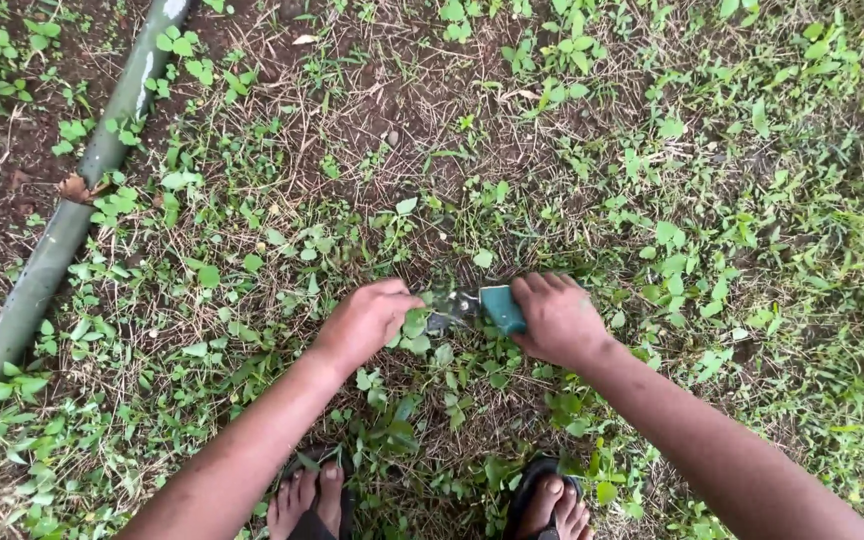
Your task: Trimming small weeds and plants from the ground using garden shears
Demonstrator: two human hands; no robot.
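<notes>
Garden shears (472, 306) with a teal handle, gripped in the right hand (558, 320), blades pointing toward the left hand (367, 322). Left hand closed around a tuft of green weeds (414, 326), just beside the blades. Below both hands, sandalled feet (432, 505); far left of them, a green pipe (62, 230).

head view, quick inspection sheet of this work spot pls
surface: ground of bare soil, dry grass and low green weeds
job's things: shears with a teal handle, held low among the weeds
clutter: dead leaf against the pipe
grippers: left hand closed on weeds beside the blades; right hand closed on the shears' handle
cables: nothing seen
surroundings: long green pipe lying across the left side; sandalled feet at the bottom edge
</notes>
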